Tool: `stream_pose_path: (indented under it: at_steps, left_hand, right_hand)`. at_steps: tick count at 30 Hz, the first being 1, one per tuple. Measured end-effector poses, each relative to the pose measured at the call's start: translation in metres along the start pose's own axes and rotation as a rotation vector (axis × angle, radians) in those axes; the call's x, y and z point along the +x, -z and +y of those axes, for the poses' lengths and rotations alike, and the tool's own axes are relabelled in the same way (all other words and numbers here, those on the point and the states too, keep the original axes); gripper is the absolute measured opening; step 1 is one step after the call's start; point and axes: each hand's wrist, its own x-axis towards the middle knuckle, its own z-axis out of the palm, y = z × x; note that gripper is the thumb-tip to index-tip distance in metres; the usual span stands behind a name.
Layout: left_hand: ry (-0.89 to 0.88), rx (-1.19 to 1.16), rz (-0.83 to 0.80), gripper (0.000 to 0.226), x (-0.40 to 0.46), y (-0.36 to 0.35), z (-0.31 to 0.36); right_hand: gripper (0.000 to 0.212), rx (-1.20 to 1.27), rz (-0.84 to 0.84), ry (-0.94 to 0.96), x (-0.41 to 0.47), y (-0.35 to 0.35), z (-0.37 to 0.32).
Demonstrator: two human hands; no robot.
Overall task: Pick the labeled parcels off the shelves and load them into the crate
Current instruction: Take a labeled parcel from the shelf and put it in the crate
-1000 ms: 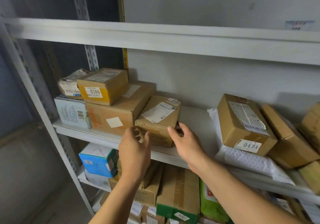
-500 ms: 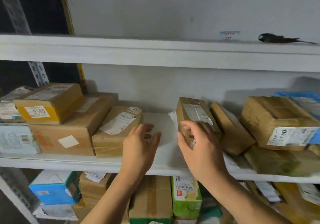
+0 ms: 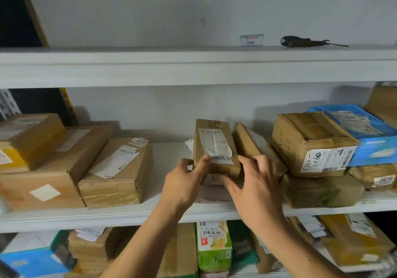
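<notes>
Bare forearms reach up to the middle shelf (image 3: 129, 215), where the left hand (image 3: 184, 183) and right hand (image 3: 255, 189) both grip a small brown parcel (image 3: 214, 149), tilted, its white label facing up; behind it, another brown box (image 3: 253, 142) leans.

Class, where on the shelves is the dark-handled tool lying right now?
In the head view, the dark-handled tool lies on the white top shelf, right of centre, beside a small blue-and-white label card.
</notes>
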Motion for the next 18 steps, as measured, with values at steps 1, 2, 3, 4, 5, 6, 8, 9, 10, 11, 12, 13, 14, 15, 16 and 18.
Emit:
stream_pose_path:
  at_steps: [1, 2, 3, 4, 5, 6, 8, 9, 10, 11, 12, 13, 14, 15, 16, 18]
  left_hand:
    - [0.011, -0.098, 0.009, 0.082, -0.001, 0.000, -0.003]
    - [0.016, -0.225, 0.006, 0.069, -0.002, 0.000, -0.006]
    - [0.015, -0.339, -0.009, 0.055, -0.005, 0.003, -0.008]
    - [0.001, -0.438, -0.026, 0.046, -0.008, 0.006, -0.010]
    - [-0.018, -0.519, -0.044, 0.042, -0.011, 0.010, -0.013]
    - [-0.042, -0.602, -0.069, 0.041, -0.013, 0.014, -0.015]
    - [-0.088, -0.750, -0.116, 0.041, -0.016, 0.020, -0.020]
    - [-0.102, -0.789, -0.129, 0.044, -0.017, 0.023, -0.023]
    - [-0.109, -0.807, -0.132, 0.049, -0.017, 0.025, -0.026]
    - [-0.106, -0.791, -0.118, 0.051, -0.017, 0.027, -0.028]
    - [-0.103, -0.776, -0.106, 0.053, -0.017, 0.029, -0.030]
    - [-0.094, -0.748, -0.085, 0.054, -0.016, 0.031, -0.031]
    - [-0.084, -0.727, -0.062, 0.054, -0.014, 0.033, -0.034]
    - [-0.077, -0.702, -0.040, 0.054, -0.013, 0.035, -0.037]
    - [-0.075, -0.678, -0.031, 0.053, -0.011, 0.036, -0.039]
    - [-0.080, -0.629, -0.017, 0.050, -0.012, 0.040, -0.042]
  right_hand:
    - [0.063, 0.059, 0.009, 0.005, -0.001, -0.001, 0.000]
    - [0.059, 0.129, 0.020, 0.012, -0.003, 0.000, -0.001]
    - [0.055, 0.212, 0.032, 0.022, -0.004, 0.001, -0.002]
    - [0.053, 0.309, 0.031, 0.025, -0.005, 0.003, -0.003]
    - [0.051, 0.430, -0.004, 0.015, -0.005, 0.006, -0.006]
    - [0.051, 0.570, -0.091, -0.024, -0.004, 0.011, -0.008]
    - [0.053, 0.902, -0.354, -0.150, 0.002, 0.016, -0.014]
    - [0.051, 1.027, -0.448, -0.199, 0.006, 0.016, -0.015]
    - [0.047, 1.092, -0.497, -0.231, 0.011, 0.013, -0.014]
    - [0.042, 1.141, -0.522, -0.262, 0.015, 0.011, -0.015]
    - [0.041, 1.177, -0.542, -0.280, 0.018, 0.009, -0.016]
    - [0.044, 1.202, -0.562, -0.294, 0.021, 0.008, -0.019]
    - [0.047, 1.207, -0.579, -0.303, 0.022, 0.006, -0.020]
    - [0.048, 1.204, -0.588, -0.310, 0.023, 0.004, -0.022]
    - [0.046, 1.199, -0.591, -0.313, 0.023, 0.002, -0.021]
    - [0.042, 1.189, -0.604, -0.308, 0.023, -0.001, -0.021]
